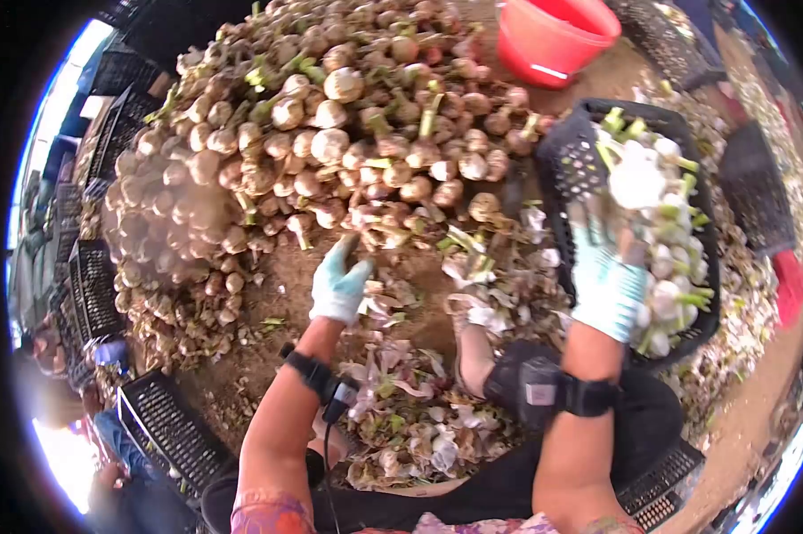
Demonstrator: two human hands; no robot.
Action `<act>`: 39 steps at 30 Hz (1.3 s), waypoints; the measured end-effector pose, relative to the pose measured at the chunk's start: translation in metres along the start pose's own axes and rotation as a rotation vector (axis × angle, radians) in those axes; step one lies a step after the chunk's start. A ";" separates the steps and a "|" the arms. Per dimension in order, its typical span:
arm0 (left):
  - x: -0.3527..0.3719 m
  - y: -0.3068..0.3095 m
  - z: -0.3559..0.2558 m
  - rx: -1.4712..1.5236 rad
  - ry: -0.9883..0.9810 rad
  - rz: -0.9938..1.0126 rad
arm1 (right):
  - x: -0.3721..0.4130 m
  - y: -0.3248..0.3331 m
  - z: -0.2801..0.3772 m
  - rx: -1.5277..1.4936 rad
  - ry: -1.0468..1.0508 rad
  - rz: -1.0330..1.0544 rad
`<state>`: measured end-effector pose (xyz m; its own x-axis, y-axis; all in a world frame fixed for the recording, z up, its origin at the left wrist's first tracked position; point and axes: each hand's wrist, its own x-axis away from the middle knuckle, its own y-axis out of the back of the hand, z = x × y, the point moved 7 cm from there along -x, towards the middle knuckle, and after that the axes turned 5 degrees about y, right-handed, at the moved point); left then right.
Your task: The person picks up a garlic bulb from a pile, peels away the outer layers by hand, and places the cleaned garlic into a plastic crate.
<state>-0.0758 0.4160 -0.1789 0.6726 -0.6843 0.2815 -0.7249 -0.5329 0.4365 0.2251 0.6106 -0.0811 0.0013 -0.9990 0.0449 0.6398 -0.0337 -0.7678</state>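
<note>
My left hand [337,285], in a pale glove, reaches to the near edge of a large heap of untrimmed garlic bulbs [330,147]. Its thumb and index finger are apart, with nothing visible between them. Over the left side of a black plastic crate [557,151] is my right hand [606,276], gloved too, with dark-stained fingertips stretched forward and spread. Just beyond those fingertips lies a bright, overexposed white garlic bulb [637,181]. Cleaned white garlic bulbs with short green stems [677,231] fill the crate's right side.
Loose garlic skins [419,400] cover the ground between my legs. A red bucket [553,40] stands behind the crate. More black crates [170,427] line the left side. Another person's dark sleeve [758,187] and red glove [789,289] appear at the right.
</note>
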 end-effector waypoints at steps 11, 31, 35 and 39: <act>-0.085 -0.043 0.020 -0.727 -0.276 -0.091 | 0.102 0.029 -0.152 -0.229 -0.841 -0.238; 0.165 0.048 -0.113 -0.155 -0.162 0.248 | 0.197 -0.103 -0.078 1.046 -0.240 0.970; 0.197 0.063 -0.106 0.132 0.036 0.353 | 0.221 -0.124 -0.039 0.961 -0.034 0.999; 0.216 0.071 -0.102 0.540 0.128 0.417 | 0.236 -0.122 -0.037 0.780 -0.142 1.082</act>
<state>0.0331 0.2807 0.0005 0.3097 -0.8397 0.4462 -0.8769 -0.4336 -0.2073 0.1187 0.3779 -0.0004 0.8306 -0.4991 -0.2471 0.5343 0.8393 0.1006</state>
